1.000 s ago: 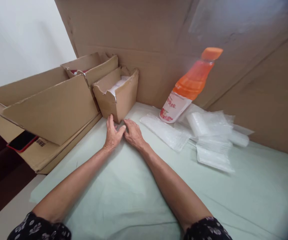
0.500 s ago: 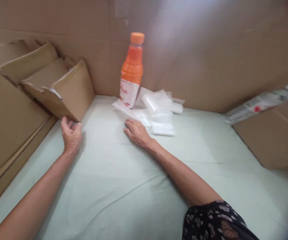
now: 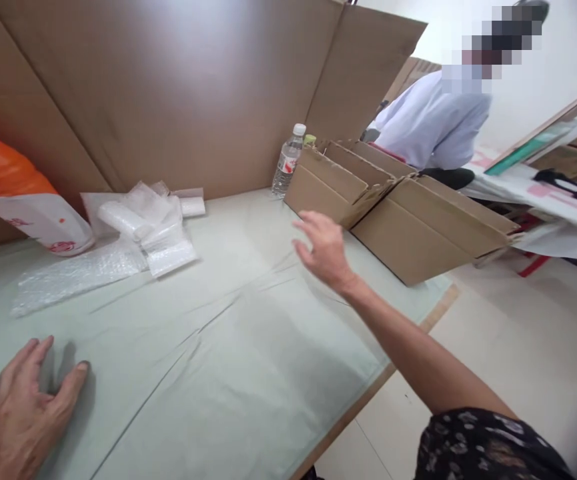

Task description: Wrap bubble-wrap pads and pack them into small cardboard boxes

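Note:
My left hand (image 3: 33, 400) hovers low over the pale green cloth (image 3: 208, 387) at the lower left, thumb and fingers apart, holding nothing. Farther right, my right hand (image 3: 324, 248) is raised beside an open cardboard box (image 3: 318, 190), its fingers spread and nothing in them. Whether the fingertips touch the box I cannot tell. Behind the hands lie folded pieces of bubble wrap (image 3: 163, 233), with one flat strip (image 3: 78, 277) in front of them. Left of this bubble wrap leans the orange bottle (image 3: 23, 193) with a white label, partly cut off by the frame.
A clear water bottle (image 3: 285, 163) stands against the cardboard wall (image 3: 193, 100). Another box (image 3: 418, 227) sits near the table's right edge. Past it, a person in a white top (image 3: 428, 120) is near a second table (image 3: 558, 200) with boards and a black object.
The view has swung right, bringing the right-hand boxes and the person into sight. My left hand has left the left-hand cardboard; my right hand has moved from the bubble wrap toward the right-hand boxes.

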Tool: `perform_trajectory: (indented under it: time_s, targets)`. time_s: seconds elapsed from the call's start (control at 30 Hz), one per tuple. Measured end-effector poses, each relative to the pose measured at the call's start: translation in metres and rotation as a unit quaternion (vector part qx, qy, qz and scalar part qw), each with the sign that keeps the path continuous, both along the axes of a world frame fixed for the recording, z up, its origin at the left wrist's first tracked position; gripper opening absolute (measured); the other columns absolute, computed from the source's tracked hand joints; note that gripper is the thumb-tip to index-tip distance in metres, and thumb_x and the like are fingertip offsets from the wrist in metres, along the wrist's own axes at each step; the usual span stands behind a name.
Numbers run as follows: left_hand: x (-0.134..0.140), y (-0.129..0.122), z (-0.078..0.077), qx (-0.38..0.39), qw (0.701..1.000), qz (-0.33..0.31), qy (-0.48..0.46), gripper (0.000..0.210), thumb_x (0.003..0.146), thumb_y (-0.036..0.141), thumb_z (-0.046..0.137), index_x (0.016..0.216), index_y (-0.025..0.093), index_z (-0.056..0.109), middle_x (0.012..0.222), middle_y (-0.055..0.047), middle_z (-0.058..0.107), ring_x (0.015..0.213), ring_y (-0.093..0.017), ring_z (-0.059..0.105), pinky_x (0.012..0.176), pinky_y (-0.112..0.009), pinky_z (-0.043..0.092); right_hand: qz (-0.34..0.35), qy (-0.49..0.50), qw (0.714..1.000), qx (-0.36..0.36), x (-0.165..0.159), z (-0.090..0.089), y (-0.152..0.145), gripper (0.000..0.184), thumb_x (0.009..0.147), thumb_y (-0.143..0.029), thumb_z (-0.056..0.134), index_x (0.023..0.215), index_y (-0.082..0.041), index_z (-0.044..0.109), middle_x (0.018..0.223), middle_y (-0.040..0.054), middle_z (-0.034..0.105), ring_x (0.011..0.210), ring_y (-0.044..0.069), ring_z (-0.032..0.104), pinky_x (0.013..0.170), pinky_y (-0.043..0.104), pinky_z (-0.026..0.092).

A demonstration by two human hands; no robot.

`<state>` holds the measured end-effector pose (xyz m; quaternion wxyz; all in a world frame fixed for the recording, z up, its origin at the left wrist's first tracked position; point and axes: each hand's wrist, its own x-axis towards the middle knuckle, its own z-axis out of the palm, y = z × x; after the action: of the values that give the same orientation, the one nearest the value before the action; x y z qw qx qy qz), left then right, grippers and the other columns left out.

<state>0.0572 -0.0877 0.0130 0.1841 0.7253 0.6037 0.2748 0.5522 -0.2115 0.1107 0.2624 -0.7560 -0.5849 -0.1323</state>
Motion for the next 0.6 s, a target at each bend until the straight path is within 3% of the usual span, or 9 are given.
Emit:
perform_trajectory:
  time_s: [0.07,0.13,0.17,0.23,0.3,0.37,0.43,0.6]
  targets:
    - [0.013,-0.003,0.009,0.013,0.999,0.010,0.028,0.059,0.073,0.070,0.054,0.132,0.067,0.043,0.159,0.034,0.032,0.148,-0.044,0.039,0.119,-0.076,0.037,-0.085,-0.039,0.995,0.027,0.046,0.025,0.007,0.054,0.086,-0.024,0.066,0.138,-0.015,0.057,0.155,0.0192,0.049,0.147,0.038,0.039,0.117,0.062,0.028]
    - [0.018,-0.004,0.016,0.021,1.000,0.012,0.019,0.057,0.073,0.070,0.053,0.128,0.054,0.052,0.158,0.021,0.040,0.143,-0.047,0.044,0.110,-0.079,0.045,-0.167,-0.052,0.984,0.038,0.085,0.048,0.020,0.063,0.088,-0.034,0.066,0.144,-0.009,0.051,0.155,0.0246,0.045,0.148,0.040,0.036,0.116,0.062,0.026]
    - [0.019,-0.005,0.018,0.024,1.000,0.013,0.013,0.058,0.074,0.068,0.054,0.127,0.045,0.055,0.156,0.012,0.045,0.139,-0.048,0.048,0.104,-0.078,0.049,-0.202,-0.042,0.978,0.033,0.101,0.057,0.028,0.061,0.091,-0.040,0.063,0.141,-0.006,0.053,0.150,0.0266,0.050,0.146,0.041,0.040,0.114,0.063,0.026]
    - [0.020,-0.006,0.021,0.029,0.999,0.016,0.007,0.058,0.075,0.061,0.057,0.123,0.029,0.060,0.151,-0.006,0.051,0.133,-0.047,0.053,0.094,-0.071,0.058,-0.229,-0.003,0.973,0.023,0.123,0.070,0.040,0.047,0.092,-0.043,0.060,0.121,-0.005,0.066,0.125,0.0260,0.067,0.133,0.043,0.054,0.107,0.068,0.032]
    - [0.019,-0.007,0.021,0.026,0.999,0.022,0.010,0.057,0.078,0.052,0.058,0.123,0.018,0.063,0.148,-0.017,0.053,0.131,-0.044,0.056,0.092,-0.062,0.061,-0.209,0.035,0.977,0.015,0.131,0.075,0.046,0.029,0.090,-0.041,0.063,0.094,-0.014,0.073,0.096,0.0175,0.073,0.117,0.041,0.065,0.100,0.068,0.039]
    - [0.019,-0.007,0.020,0.028,0.999,0.025,0.002,0.055,0.080,0.047,0.059,0.125,0.014,0.064,0.147,-0.020,0.052,0.132,-0.042,0.056,0.097,-0.057,0.059,-0.156,0.045,0.987,0.013,0.120,0.073,0.039,0.022,0.088,-0.041,0.066,0.081,-0.022,0.072,0.076,0.0092,0.070,0.105,0.037,0.069,0.098,0.065,0.043]
    - [0.018,-0.005,0.019,0.032,0.999,0.025,-0.017,0.053,0.081,0.044,0.060,0.126,0.015,0.065,0.148,-0.020,0.053,0.134,-0.040,0.056,0.103,-0.055,0.057,-0.081,0.019,0.996,0.020,0.091,0.069,0.020,0.021,0.089,-0.045,0.063,0.083,-0.027,0.072,0.070,0.0057,0.066,0.095,0.035,0.070,0.097,0.065,0.045]
    - [0.017,-0.009,0.020,0.053,0.996,0.017,-0.063,0.055,0.081,0.041,0.065,0.130,0.017,0.063,0.147,-0.020,0.053,0.139,-0.039,0.051,0.113,-0.057,0.048,0.079,-0.002,0.996,0.047,-0.026,0.070,-0.053,0.019,0.093,-0.049,0.060,0.092,-0.034,0.072,0.090,0.0061,0.075,0.092,0.033,0.070,0.095,0.060,0.050]
